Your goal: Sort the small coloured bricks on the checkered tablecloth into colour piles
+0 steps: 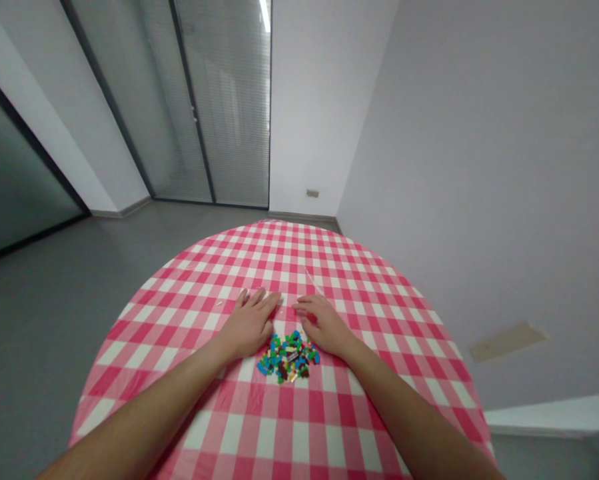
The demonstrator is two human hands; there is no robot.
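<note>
A loose pile of small building bricks [289, 357], mostly blue and green with some brown, yellow and white ones, lies on the red-and-white checked tablecloth [274, 437]. Beyond the pile's left side, my left hand [249, 323] rests palm down with its fingers spread and nothing in it; its thumb is close to the bricks. My right hand [326, 323] lies at the pile's upper right, fingers stretched toward the left and slightly apart, holding nothing visible. The two hands do not touch each other.
The cloth covers a round table [284, 250]. A grey wall [504, 167] with a strip of tape [509, 340] stands to the right. Glass doors [234, 133] and a wall socket [312, 193] are behind the table. Grey floor [44, 300] shows on the left.
</note>
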